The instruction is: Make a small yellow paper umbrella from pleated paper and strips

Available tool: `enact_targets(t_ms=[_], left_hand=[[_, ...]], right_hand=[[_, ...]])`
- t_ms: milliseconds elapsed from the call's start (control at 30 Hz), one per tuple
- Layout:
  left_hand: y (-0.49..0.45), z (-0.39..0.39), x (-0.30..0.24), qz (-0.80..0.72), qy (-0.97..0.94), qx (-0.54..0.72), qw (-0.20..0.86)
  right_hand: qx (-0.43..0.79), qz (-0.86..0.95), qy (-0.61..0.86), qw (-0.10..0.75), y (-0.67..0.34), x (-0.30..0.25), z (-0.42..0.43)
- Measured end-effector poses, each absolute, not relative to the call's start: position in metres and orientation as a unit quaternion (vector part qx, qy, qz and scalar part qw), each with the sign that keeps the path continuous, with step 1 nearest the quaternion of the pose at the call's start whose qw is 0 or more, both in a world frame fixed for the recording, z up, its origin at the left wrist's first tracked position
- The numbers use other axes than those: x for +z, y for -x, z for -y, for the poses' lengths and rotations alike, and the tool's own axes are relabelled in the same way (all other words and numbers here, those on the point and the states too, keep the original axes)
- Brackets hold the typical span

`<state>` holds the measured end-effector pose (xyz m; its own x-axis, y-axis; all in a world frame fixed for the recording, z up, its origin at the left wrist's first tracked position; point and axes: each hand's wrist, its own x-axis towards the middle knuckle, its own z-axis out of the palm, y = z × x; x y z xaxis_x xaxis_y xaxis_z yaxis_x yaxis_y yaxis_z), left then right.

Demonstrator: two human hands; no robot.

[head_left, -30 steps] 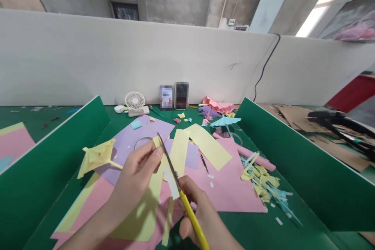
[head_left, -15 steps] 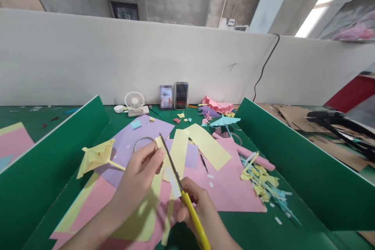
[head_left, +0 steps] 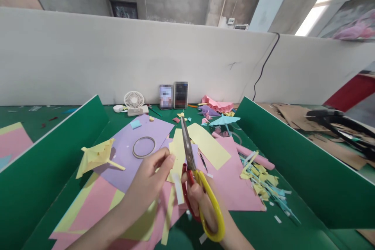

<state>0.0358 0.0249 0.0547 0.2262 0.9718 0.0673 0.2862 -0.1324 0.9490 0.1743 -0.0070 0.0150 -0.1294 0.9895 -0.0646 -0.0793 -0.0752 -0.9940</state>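
Observation:
My left hand (head_left: pixel 156 170) is closed in a pinch, thumb against fingers, on a small piece of yellow paper (head_left: pixel 172 149). A whitish strip, apparently clear tape (head_left: pixel 177 189), hangs below the fingertips. My right hand (head_left: pixel 202 199) grips scissors (head_left: pixel 188 150) with one red and one yellow handle. Their blades are together and point away from me, just right of the left fingertips. Left of the left hand, a thin tape ring (head_left: pixel 143 138) lies on purple paper (head_left: pixel 125 140). Behind the blades are yellow paper strips (head_left: pixel 209 146).
Pink paper (head_left: pixel 234 195) covers the right middle of the green table. A yellow paper umbrella (head_left: pixel 95 158) stands left, a blue one (head_left: pixel 225 120) back right. Paper scraps (head_left: pixel 263 183) lie right. Green dividers (head_left: pixel 293 164) flank both sides. A small fan (head_left: pixel 134 100) and two screens (head_left: pixel 166 97) stand behind.
The scissors have moved right, away from the paper in my left hand, and turned so both handles show; their blades no longer cross it. My left hand has shifted slightly right, uncovering the tape ring.

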Motion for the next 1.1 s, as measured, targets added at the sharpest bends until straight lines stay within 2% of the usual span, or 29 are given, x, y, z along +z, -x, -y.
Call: enact_targets(t_ms=[400,567,700,933,1100], left_hand=[[-0.056,-0.017,0.03,-0.42,-0.589,0.353,0.593],[-0.058,-0.014,0.036,-0.452,-0.577,0.38,0.564],[-0.055,-0.017,0.035,-0.473,-0.582,0.391,0.533],[-0.057,-0.015,0.031,-0.445,-0.598,0.36,0.562],[-0.047,-0.026,0.044,-0.476,-0.6,0.399,0.503]], right_hand=[[0.533,0.418,0.589,0.44,-0.174,0.021,0.007],[0.515,0.43,0.588,0.452,-0.175,0.017,0.004],[0.545,0.416,0.581,0.439,-0.173,0.016,0.005],[0.53,0.426,0.562,0.472,-0.175,0.01,0.005],[0.55,0.466,0.514,0.466,-0.177,0.006,0.007]])
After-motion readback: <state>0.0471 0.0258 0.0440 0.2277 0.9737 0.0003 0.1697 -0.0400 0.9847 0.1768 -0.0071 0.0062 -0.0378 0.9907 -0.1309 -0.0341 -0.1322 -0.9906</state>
